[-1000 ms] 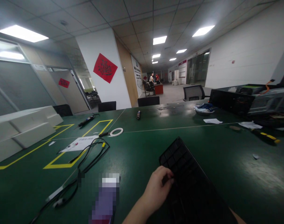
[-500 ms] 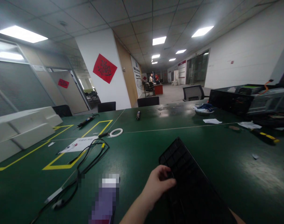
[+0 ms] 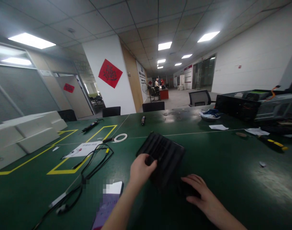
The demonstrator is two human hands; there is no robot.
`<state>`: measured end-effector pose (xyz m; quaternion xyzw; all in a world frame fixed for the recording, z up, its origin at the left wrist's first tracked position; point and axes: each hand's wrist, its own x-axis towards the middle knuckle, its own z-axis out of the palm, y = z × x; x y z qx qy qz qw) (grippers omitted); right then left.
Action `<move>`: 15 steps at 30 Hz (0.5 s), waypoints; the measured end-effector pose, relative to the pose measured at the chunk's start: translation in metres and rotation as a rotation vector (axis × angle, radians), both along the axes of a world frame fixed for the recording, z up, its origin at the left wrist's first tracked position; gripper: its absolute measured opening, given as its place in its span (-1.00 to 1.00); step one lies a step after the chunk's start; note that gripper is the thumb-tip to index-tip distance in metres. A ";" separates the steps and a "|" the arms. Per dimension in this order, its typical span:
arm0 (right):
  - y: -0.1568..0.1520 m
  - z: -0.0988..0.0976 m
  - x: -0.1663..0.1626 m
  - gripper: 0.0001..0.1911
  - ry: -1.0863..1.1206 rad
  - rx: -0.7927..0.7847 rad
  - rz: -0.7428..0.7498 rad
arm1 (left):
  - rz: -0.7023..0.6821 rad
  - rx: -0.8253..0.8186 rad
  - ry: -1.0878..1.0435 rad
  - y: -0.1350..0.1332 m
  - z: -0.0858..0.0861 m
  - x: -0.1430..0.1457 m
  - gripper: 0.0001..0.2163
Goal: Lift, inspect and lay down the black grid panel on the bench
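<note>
Spreading across the lower two thirds of the frame, a green worktop (image 3: 232, 166) is seen, marked with yellow tape lines at the left. White foam blocks (image 3: 23, 134) are stacked at the left edge, and an open computer chassis (image 3: 256, 103) is set at the right edge. At lower centre a black keyboard (image 3: 164, 153) is held tilted, its ribbed underside turned toward the camera and its near end low by the worktop. The left hand (image 3: 141, 169) is closed on the keyboard's left edge, thumb hooked over it. The right hand (image 3: 198, 191) is laid over the keyboard's near right end, fingers (image 3: 188, 182) spread flat rather than curled; whether anything is gripped beneath cannot be told. Black cables (image 3: 88, 166) are looped at lower left, near a printed sheet (image 3: 82, 149). A phone (image 3: 107, 204) is lying at bottom centre, just left of the left forearm. A white tape roll (image 3: 120, 137) is placed above the cables.
</note>
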<state>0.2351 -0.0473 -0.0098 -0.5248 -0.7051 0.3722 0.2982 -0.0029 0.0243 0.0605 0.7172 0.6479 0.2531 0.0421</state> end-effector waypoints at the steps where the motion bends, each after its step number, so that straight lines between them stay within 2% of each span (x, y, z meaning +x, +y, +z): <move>1: 0.001 -0.004 0.002 -0.51 0.015 -0.034 0.010 | 0.113 -0.055 0.085 0.012 0.004 -0.013 -0.66; 2: 0.002 -0.008 0.004 -0.49 0.032 -0.066 0.014 | 0.228 -0.122 0.159 0.023 0.008 -0.026 -0.62; 5: 0.003 -0.013 0.005 -0.45 0.055 -0.133 0.008 | 0.375 -0.183 0.229 0.046 0.011 -0.056 -0.59; 9: 0.005 -0.008 0.000 -0.45 0.052 -0.130 0.023 | 0.429 -0.189 0.243 0.060 0.002 -0.071 -0.65; 12: 0.006 -0.007 0.000 -0.44 0.068 -0.118 0.050 | 0.422 -0.159 0.243 0.066 -0.003 -0.078 -0.65; 15: 0.006 -0.001 0.006 -0.43 0.089 -0.136 0.042 | 0.388 -0.108 0.233 0.065 -0.003 -0.099 -0.70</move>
